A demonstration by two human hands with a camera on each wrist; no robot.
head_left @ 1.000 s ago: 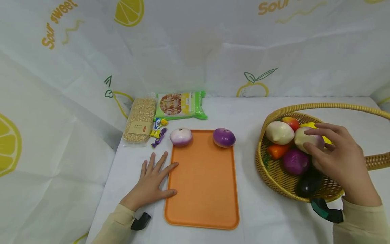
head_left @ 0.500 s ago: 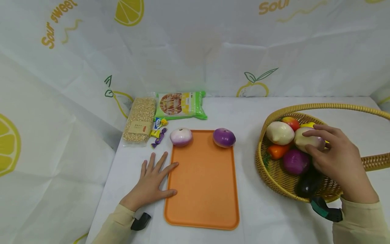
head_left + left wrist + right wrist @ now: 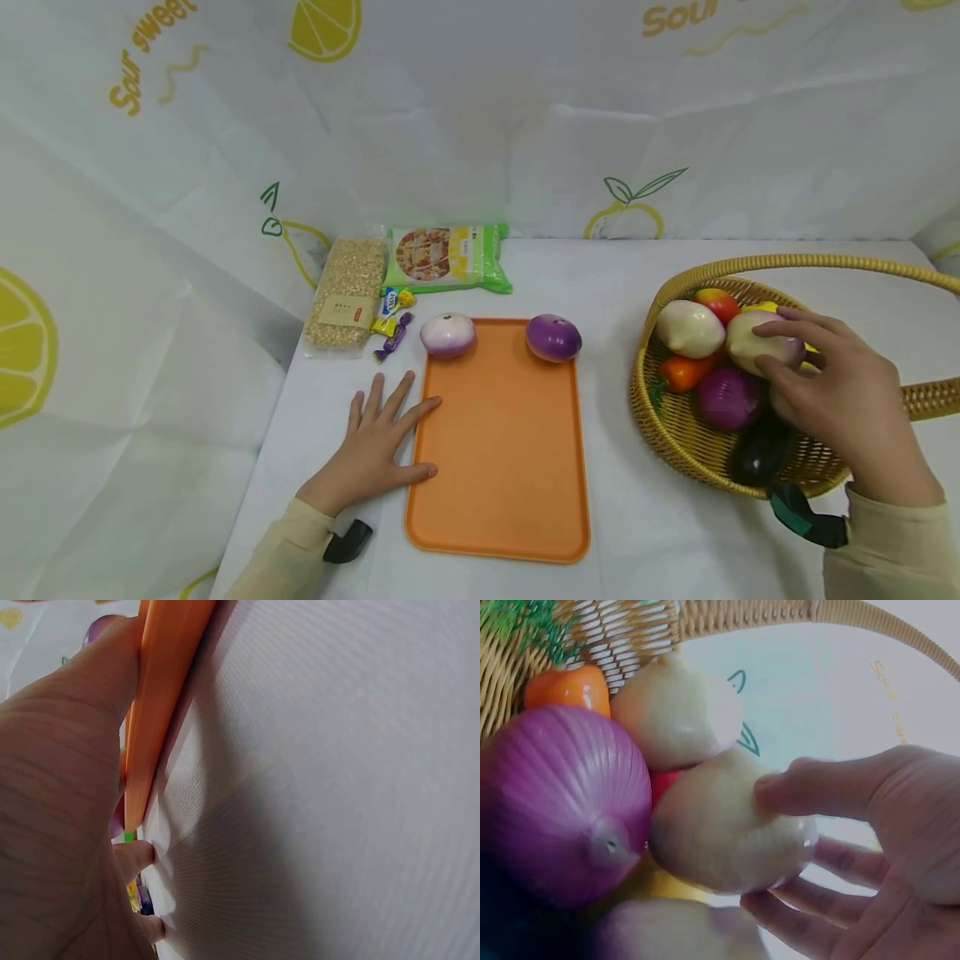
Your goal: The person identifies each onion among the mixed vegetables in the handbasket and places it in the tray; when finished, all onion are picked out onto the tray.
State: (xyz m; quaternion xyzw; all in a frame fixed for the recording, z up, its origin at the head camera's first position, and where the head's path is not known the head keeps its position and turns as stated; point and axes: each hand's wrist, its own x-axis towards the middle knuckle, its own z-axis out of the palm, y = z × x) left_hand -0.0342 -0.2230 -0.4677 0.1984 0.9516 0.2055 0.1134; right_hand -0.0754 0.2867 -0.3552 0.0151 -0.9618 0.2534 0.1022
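My right hand point(image 3: 847, 396) still pinches 1 pale vegetable point(image 3: 748, 340), seemingly unlifted from the basket point(image 3: 658, 446) beneath; my left hand point(image 3: 367, 454) lies spread.

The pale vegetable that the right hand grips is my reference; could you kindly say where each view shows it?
Head: right of centre, the pale vegetable shows over the wicker basket.
Left wrist: not in it.
Right wrist: near centre, gripped by the right hand.
Landmark shared by head and right wrist: the purple onion beside it.
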